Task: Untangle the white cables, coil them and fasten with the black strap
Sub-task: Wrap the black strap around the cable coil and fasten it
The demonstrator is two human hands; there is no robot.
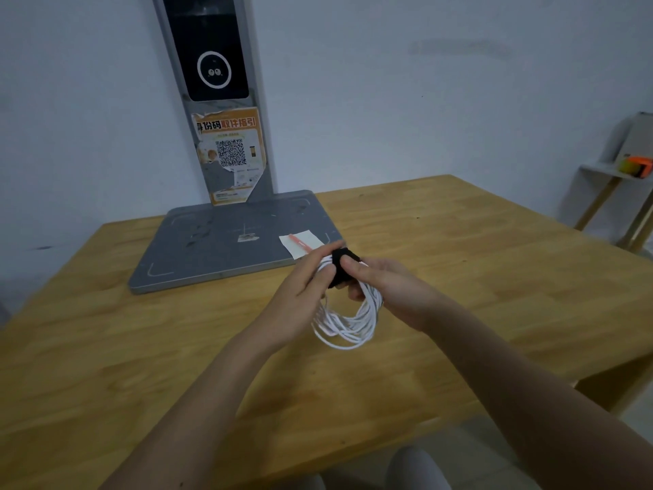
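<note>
Head view. Coil of thin white cables (348, 321) held in the air above the light wooden table (459, 277), its loops hanging below both hands. A black fabric strap (340, 268) wraps the upper part of the coil. Left hand (300, 295) — fingers curled round the coil and strap from the left, thumb lying along the top. Right hand (385, 284) — thumb and fingers pinching the strap and cable bundle from the right. Behind the hands, on the table: a flat grey metal base plate (212, 249) carrying an upright grey post with a dark screen (206, 47) and an orange QR-code poster (229, 153); a white paper slip (300, 244) with a red pen (300, 242) rests on the plate's near right corner.
</note>
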